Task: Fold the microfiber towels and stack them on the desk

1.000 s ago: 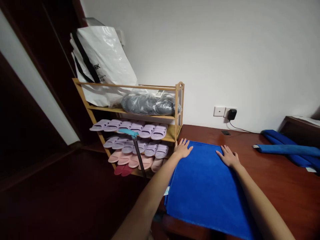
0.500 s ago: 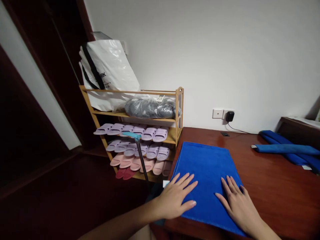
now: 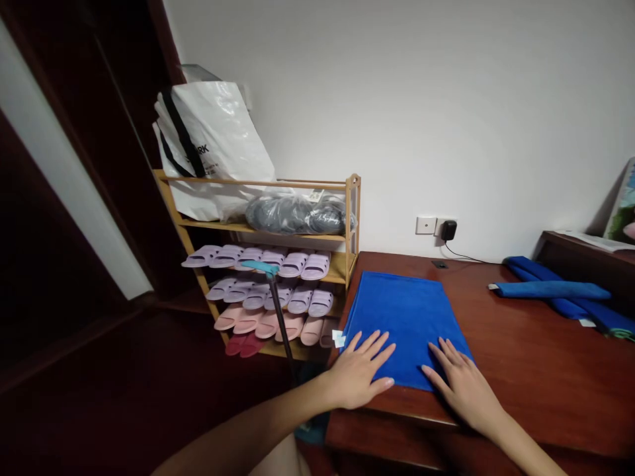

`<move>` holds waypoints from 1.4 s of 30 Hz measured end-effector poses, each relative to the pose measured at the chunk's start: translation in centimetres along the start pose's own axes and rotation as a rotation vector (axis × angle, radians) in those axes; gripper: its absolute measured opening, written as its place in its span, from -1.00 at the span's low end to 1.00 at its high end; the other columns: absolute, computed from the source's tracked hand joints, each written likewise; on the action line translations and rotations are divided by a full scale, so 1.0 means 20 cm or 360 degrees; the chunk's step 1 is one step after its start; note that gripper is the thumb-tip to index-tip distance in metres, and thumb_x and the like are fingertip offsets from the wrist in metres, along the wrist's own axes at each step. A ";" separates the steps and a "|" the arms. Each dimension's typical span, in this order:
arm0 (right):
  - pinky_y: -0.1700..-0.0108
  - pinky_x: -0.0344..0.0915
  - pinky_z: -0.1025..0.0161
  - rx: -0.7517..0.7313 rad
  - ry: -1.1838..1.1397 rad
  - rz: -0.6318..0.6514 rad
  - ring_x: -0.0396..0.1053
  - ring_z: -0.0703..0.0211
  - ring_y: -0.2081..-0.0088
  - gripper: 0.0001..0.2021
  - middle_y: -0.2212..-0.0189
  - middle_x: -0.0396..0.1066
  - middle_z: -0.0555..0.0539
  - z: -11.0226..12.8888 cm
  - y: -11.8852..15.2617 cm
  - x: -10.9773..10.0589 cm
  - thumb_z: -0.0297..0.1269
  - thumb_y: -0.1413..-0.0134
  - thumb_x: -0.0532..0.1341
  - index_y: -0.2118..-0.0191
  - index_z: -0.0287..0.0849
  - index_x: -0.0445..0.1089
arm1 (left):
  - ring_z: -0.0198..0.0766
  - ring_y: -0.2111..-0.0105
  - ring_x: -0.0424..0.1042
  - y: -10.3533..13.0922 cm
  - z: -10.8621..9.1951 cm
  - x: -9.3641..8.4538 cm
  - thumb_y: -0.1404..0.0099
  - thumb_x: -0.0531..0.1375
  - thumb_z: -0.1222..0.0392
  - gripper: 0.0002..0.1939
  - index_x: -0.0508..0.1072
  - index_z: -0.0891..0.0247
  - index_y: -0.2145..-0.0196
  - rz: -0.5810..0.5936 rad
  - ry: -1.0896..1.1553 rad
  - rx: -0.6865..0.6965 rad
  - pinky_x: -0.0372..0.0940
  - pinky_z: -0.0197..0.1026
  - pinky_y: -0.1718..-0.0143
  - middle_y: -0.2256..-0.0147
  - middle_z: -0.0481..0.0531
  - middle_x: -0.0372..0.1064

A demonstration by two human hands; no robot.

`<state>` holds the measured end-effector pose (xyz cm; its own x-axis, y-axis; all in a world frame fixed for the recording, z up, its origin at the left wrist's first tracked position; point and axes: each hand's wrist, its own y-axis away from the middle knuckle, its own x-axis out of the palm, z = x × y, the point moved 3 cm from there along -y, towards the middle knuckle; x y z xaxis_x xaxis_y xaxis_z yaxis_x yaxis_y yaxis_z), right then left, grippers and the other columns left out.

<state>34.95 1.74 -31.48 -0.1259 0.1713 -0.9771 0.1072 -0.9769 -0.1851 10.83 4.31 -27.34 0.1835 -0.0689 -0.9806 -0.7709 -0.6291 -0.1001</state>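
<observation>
Fingers (image 3: pixel 376 346) of the left hand (image 3: pixel 352 380) and right hand (image 3: pixel 466 390) are loosely fanned, palms down, in the head view, resting on the near part of the layered blue cloth (image 3: pixel 407 311) and gripping nothing; it lies flat on the wooden table (image 3: pixel 536 396), close to the front edge. Uneven pressure or a sideways drag could ruck its top layer, and a careless backward pull could slide it over that edge (the white tag (image 3: pixel 338 339), poking out at the left, might also catch).
</observation>
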 end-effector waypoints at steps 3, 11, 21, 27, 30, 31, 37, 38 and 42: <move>-0.31 -0.15 0.02 -0.0051 -0.0038 0.0023 -0.30 0.09 -0.33 -0.23 -0.32 -0.21 -0.11 -0.02 -0.02 0.01 0.29 -0.13 -0.22 -0.30 -0.10 -0.01 | -0.09 -0.31 -0.28 -0.02 0.03 0.02 -0.43 -0.12 -0.16 -0.41 -0.11 0.02 -0.32 -0.0007 -0.0026 -0.0008 -0.25 0.17 -0.25 -0.33 0.00 -0.28; -0.32 -0.30 0.04 -0.0017 -0.0125 0.0333 -0.42 0.09 -0.34 -0.16 -0.34 -0.35 -0.12 -0.13 -0.47 0.06 0.35 -0.07 -0.28 -0.34 -0.09 -0.17 | -0.13 -0.31 -0.25 -0.32 0.33 0.05 -0.44 -0.20 -0.16 -0.44 -0.06 0.02 -0.31 0.0040 -0.0086 -0.0109 -0.26 0.15 -0.24 -0.33 0.00 -0.24; -0.31 -0.32 -0.03 0.0014 -0.0123 0.0242 -0.38 0.06 -0.34 -0.20 -0.34 -0.31 -0.14 -0.20 -0.87 0.15 0.32 -0.11 -0.28 -0.34 -0.09 -0.16 | -0.14 -0.31 -0.22 -0.60 0.66 0.06 -0.44 -0.18 -0.13 -0.47 -0.06 -0.02 -0.31 -0.0007 -0.0099 -0.0199 -0.21 0.15 -0.22 -0.33 -0.01 -0.23; -0.30 -0.29 -0.05 -0.0007 -0.0121 0.0187 -0.34 0.05 -0.34 -0.19 -0.34 -0.28 -0.15 -0.21 -0.95 0.17 0.32 -0.11 -0.29 -0.33 -0.10 -0.14 | -0.16 -0.30 -0.19 -0.65 0.72 0.06 -0.44 -0.15 -0.13 -0.48 -0.04 -0.06 -0.29 -0.0058 -0.0088 -0.0210 -0.21 0.11 -0.23 -0.32 -0.04 -0.19; -0.30 -0.29 -0.05 -0.0034 -0.0138 0.0164 -0.32 0.05 -0.34 -0.20 -0.34 -0.26 -0.14 -0.21 -0.97 0.18 0.32 -0.11 -0.27 -0.33 -0.08 -0.11 | -0.19 -0.30 -0.17 -0.66 0.73 0.06 -0.45 -0.16 -0.11 -0.49 0.00 -0.03 -0.29 -0.0100 -0.0088 -0.0216 -0.20 0.09 -0.23 -0.32 -0.02 -0.17; -0.30 -0.28 -0.04 -0.0051 -0.0150 0.0160 -0.31 0.07 -0.34 -0.22 -0.34 -0.25 -0.11 -0.23 -0.97 0.18 0.32 -0.11 -0.27 -0.32 -0.05 -0.10 | -0.20 -0.30 -0.16 -0.66 0.73 0.06 -0.45 -0.16 -0.11 -0.50 0.01 -0.03 -0.28 -0.0113 -0.0087 -0.0217 -0.20 0.08 -0.23 -0.32 -0.02 -0.16; -0.27 -0.21 -0.08 0.0151 -0.0170 0.0028 -0.27 0.07 -0.33 -0.29 -0.34 -0.25 -0.10 -0.65 -0.90 0.11 0.25 -0.16 -0.28 -0.31 -0.04 -0.07 | -0.21 -0.29 -0.15 -0.66 0.72 0.06 -0.43 -0.11 -0.11 -0.49 0.05 0.00 -0.27 -0.0171 -0.0067 -0.0212 -0.21 0.07 -0.23 -0.31 -0.01 -0.13; -0.26 -0.19 -0.12 0.0263 -0.0148 -0.0020 -0.27 0.02 -0.33 -0.27 -0.34 -0.25 -0.14 -0.76 -0.87 0.09 0.24 -0.16 -0.28 -0.30 -0.08 -0.04 | -0.20 -0.29 -0.15 -0.66 0.72 0.06 -0.43 -0.10 -0.11 -0.49 0.06 0.00 -0.27 -0.0183 -0.0063 -0.0214 -0.21 0.07 -0.23 -0.31 -0.01 -0.12; -0.23 -0.21 -0.22 0.0674 -0.0029 -0.0266 -0.33 -0.01 -0.34 -0.30 -0.34 -0.29 -0.21 -1.18 -0.81 0.03 0.12 -0.19 -0.29 -0.31 -0.22 -0.08 | -0.19 -0.29 -0.11 -0.66 0.72 0.05 -0.42 -0.08 -0.10 -0.51 0.09 -0.01 -0.26 -0.0219 -0.0062 -0.0223 -0.19 0.06 -0.23 -0.30 -0.03 -0.08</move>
<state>56.49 20.77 -31.51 -0.1249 0.3327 -0.9347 -0.3285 -0.9028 -0.2775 12.47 23.70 -29.40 0.2552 0.0535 -0.9654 -0.6472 -0.7323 -0.2117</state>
